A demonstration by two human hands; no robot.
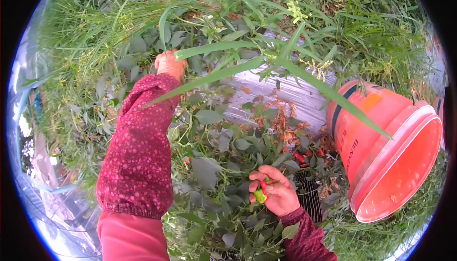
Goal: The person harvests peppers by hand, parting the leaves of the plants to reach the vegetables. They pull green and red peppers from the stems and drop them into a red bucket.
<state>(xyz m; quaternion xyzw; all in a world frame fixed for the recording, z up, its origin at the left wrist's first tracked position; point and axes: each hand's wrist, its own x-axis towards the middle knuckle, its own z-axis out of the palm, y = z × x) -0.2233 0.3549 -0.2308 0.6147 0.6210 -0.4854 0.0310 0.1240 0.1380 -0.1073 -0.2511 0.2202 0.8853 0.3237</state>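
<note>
My right hand (pixel 281 197) is palm up with its fingers curled around a few small peppers (pixel 260 195), one yellow-green and others red. Below and left of it are the dark leaves of the pepper plants (pixel 207 173). Farther forward, my left hand (pixel 169 64) reaches into the foliage, its back toward me. Leaves hide its fingers, so I cannot see what they touch. A patterned dark-red sleeve covers each forearm.
An orange-red bucket (pixel 345 132) lies tilted at the right, its mouth toward me. Red peppers (pixel 299 157) show low among the leaves beside it. Silvery plastic sheeting (pixel 252 94) covers the ground in the middle. Long grass blades (pixel 333 94) cross in front of the view.
</note>
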